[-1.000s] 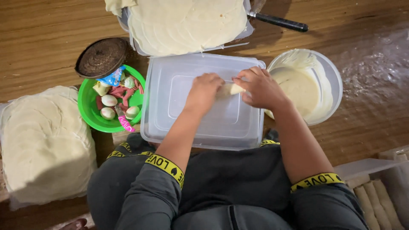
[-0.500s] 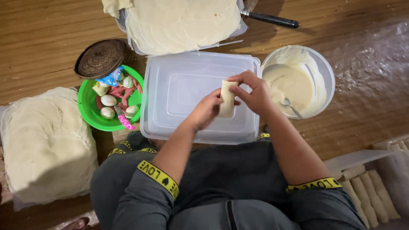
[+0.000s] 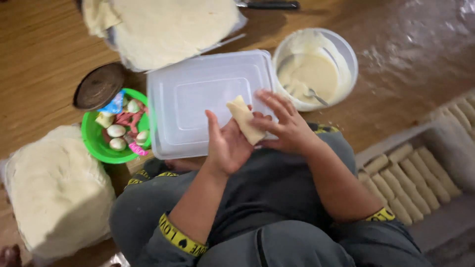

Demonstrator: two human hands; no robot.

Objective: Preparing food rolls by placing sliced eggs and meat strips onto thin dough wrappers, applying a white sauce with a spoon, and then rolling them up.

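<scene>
A pale rolled wrapper (image 3: 246, 120) lies between my two hands, just above the near edge of an upturned clear plastic lid (image 3: 198, 104). My left hand (image 3: 225, 146) cups the roll from below with its palm up. My right hand (image 3: 282, 126) presses on the roll from the right, fingers spread over it. Right of my hands stands a white bowl of pale batter (image 3: 316, 69) with a spoon (image 3: 311, 92) in it.
A green bowl (image 3: 99, 141) with eggs and red pieces sits at the left beside a dark round lid (image 3: 98, 85). Stacks of thin wrappers lie at the top (image 3: 173, 24) and the lower left (image 3: 54, 190). A tray of finished rolls (image 3: 415, 180) stands at the right. A knife handle (image 3: 269, 5) shows at the top.
My hands lifted the roll off the lid and drew it toward my body. The view swung right, and the tray of finished rolls came into sight.
</scene>
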